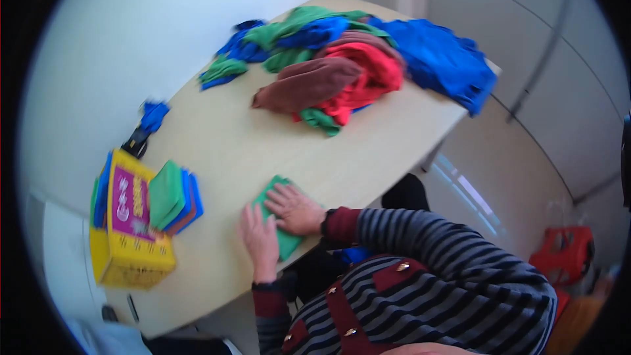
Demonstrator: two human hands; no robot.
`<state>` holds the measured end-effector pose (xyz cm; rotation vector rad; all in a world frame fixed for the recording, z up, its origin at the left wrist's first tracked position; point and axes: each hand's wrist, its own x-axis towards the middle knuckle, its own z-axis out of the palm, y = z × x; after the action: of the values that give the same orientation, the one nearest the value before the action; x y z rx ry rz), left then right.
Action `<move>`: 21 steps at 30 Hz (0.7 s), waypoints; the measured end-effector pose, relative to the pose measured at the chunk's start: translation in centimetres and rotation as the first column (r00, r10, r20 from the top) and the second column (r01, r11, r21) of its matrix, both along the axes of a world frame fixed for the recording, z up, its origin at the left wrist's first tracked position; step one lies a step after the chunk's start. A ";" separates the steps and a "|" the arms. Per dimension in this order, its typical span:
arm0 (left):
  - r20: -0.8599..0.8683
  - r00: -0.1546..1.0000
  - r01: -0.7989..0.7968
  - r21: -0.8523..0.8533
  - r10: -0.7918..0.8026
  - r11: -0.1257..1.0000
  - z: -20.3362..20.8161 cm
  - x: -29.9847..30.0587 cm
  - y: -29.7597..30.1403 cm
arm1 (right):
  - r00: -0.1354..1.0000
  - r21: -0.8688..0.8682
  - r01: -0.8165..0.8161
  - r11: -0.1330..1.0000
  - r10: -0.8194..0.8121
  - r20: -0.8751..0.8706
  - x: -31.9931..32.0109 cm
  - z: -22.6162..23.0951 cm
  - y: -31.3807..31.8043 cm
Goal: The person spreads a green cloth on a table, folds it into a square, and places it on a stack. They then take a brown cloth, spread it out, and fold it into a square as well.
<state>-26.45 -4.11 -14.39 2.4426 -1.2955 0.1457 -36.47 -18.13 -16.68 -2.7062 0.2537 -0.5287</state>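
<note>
A green folded cloth (288, 244) lies flat near the front edge of the table. My right hand (294, 210) rests on top of it, with the fingers stretched out toward the left. Along its left side is my left hand (261, 240), fingers straight and pointing away from me, touching or very close to the cloth's edge. Neither hand grips anything. Part of the cloth is hidden under my hands.
Crumpled green, blue, brown and red cloths (309, 85) are heaped at the table's far side. A blue cloth (437, 59) hangs over the right edge. On the left, folded cloths (167, 195) stand beside a yellow box (137, 260). A red stool (563, 254) is at right.
</note>
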 end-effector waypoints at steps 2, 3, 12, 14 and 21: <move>-0.146 0.989 0.047 0.179 -0.021 0.983 1.1 0.1 -1.4 | 0.998 -0.033 0.016 0.999 -0.014 0.060 0.4 -1.1 0.1; -0.083 0.997 0.002 0.074 0.004 0.997 -1.3 0.3 -1.3 | 0.997 -0.016 -0.016 1.000 0.017 0.081 1.0 -1.5 -0.3; -0.115 0.993 0.017 0.010 -0.016 1.000 -1.7 -0.7 -1.6 | 0.999 -0.172 -0.010 0.985 0.004 -0.035 -0.2 -0.6 -1.0; -0.091 0.996 -0.026 -0.009 0.025 1.000 -2.3 -1.1 -0.2 | 0.996 -0.183 -0.078 0.980 0.068 -0.063 0.4 -0.9 -0.9; 0.019 0.999 0.044 -0.046 -0.043 0.998 -4.2 -3.3 1.7 | 0.980 -0.182 -0.138 0.974 0.107 -0.168 0.7 -0.3 -1.5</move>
<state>-29.79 -2.42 -18.56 2.3773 -1.3373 0.1845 -35.78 -19.58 -16.94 -2.9326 0.0776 -0.3186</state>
